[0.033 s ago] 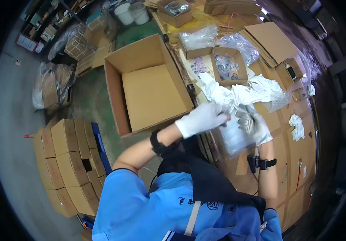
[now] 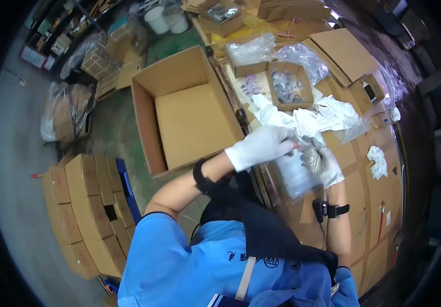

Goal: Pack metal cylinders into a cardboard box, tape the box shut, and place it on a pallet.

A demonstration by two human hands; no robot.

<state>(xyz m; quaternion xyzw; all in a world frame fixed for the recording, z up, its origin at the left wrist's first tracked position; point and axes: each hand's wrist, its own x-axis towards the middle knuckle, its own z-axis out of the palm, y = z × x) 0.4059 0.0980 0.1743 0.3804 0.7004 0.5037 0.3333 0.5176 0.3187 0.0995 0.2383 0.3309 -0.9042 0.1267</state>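
Note:
Both my hands wear white gloves and meet over the near edge of the worktable. My left hand [image 2: 261, 147] has its fingers pinched together, and a bit of pink shows at a fingertip. Close beside it, my right hand [image 2: 324, 162] has its fingers curled inward. Anything between the fingertips is too small or hidden to make out. Under the hands lies a clear plastic bag [image 2: 296, 176] on the table. Just beyond them are crumpled white cloths [image 2: 328, 115] and a small open carton [image 2: 290, 88] with ring-like small parts in it.
To the left stands a large open carton [image 2: 195, 117]. Stacked closed cartons [image 2: 87, 199] sit farther left on a blue pallet. On the table are a box of bubble wrap [image 2: 252, 49], flat cardboard sheets [image 2: 346, 51], a small open box [image 2: 368, 89] and a white cloth scrap [image 2: 377, 162].
My left hand has shifted very slightly to the right, nearer my right hand. The whole view has moved a little; the table's contents stay in place.

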